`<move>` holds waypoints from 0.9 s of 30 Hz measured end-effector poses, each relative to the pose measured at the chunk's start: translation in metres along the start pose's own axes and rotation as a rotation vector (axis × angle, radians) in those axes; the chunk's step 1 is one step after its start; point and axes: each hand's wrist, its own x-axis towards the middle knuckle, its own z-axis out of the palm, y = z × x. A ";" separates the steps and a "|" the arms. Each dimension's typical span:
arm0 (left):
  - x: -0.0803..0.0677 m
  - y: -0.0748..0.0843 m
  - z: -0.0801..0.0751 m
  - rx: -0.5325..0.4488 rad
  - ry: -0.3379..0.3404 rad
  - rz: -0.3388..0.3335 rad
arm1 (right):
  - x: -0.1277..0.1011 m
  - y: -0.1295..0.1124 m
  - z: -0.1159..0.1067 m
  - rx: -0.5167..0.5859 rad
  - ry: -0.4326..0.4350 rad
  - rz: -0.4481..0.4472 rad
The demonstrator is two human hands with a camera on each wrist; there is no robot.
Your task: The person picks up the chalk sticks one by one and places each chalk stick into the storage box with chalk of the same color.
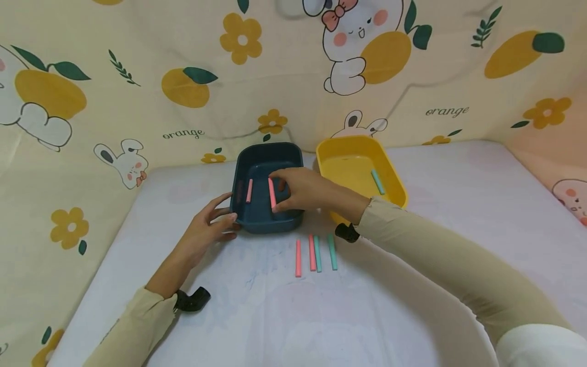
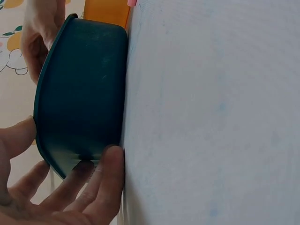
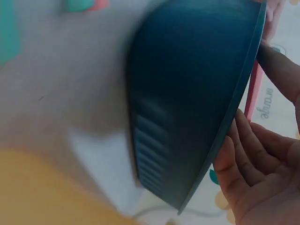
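Over the dark blue plastic bin (image 1: pixel 266 224), my right hand (image 1: pixel 307 189) pinches a pink chalk stick (image 1: pixel 272 194) by its two ends between thumb and fingers. Inside the bin lies another pink chalk stick (image 1: pixel 249 190). My left hand (image 1: pixel 208 224) touches the bin's near left corner, its thumb at the rim and its fingers spread along the outer wall. The left wrist view has those fingers (image 2: pixel 111 173) against the wall. In the right wrist view the bin's side hides part of the held pink stick (image 3: pixel 253 91).
To the right stands a yellow bin (image 1: pixel 400 191) with a green chalk stick (image 1: pixel 378 182) in it. On the white cloth in front lie pink sticks (image 1: pixel 298 258) and green sticks (image 1: pixel 332 252). A patterned curtain (image 1: pixel 284 76) hangs behind.
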 end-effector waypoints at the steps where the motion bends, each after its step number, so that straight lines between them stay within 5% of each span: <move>1: 0.000 0.000 0.000 0.003 -0.002 0.000 | 0.003 -0.001 0.001 -0.003 0.002 -0.008; 27: -0.004 0.001 0.000 0.037 -0.058 0.045 | 0.070 0.003 0.021 0.037 -0.072 0.014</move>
